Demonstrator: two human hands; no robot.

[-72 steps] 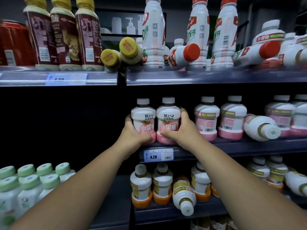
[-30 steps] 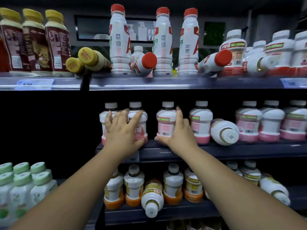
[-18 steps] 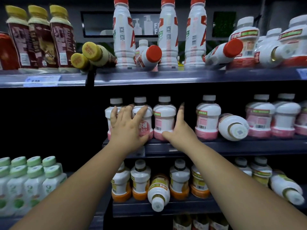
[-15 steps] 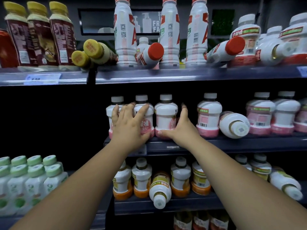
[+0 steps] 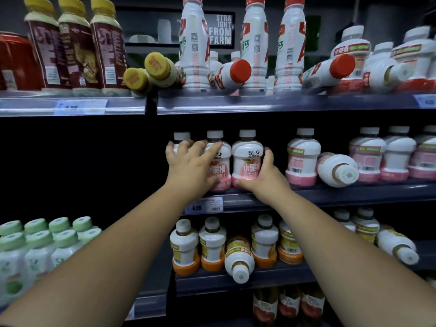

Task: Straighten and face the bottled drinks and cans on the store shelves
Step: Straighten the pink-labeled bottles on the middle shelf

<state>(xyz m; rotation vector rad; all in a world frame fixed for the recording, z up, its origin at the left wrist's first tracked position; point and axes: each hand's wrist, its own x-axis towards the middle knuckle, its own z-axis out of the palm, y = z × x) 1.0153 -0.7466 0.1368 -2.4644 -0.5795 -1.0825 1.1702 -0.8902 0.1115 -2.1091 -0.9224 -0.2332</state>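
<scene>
Small white-and-pink juice bottles stand in a row on the middle shelf. My left hand lies with spread fingers over the two leftmost ones. My right hand grips the third pink bottle, thumb at its base and fingers round its right side; its label faces front. After a gap, a fourth bottle shows its barcode. Beside it, a pink bottle lies on its side, cap towards me.
On the top shelf, two yellow-capped bottles and two red-capped ones lie tipped among upright bottles. Below, orange-bottomed bottles include two fallen ones. Green-capped bottles stand at lower left.
My right hand has turned the third pink bottle from barcode to label front and slid it left against the second. My left hand stays on the two left bottles.
</scene>
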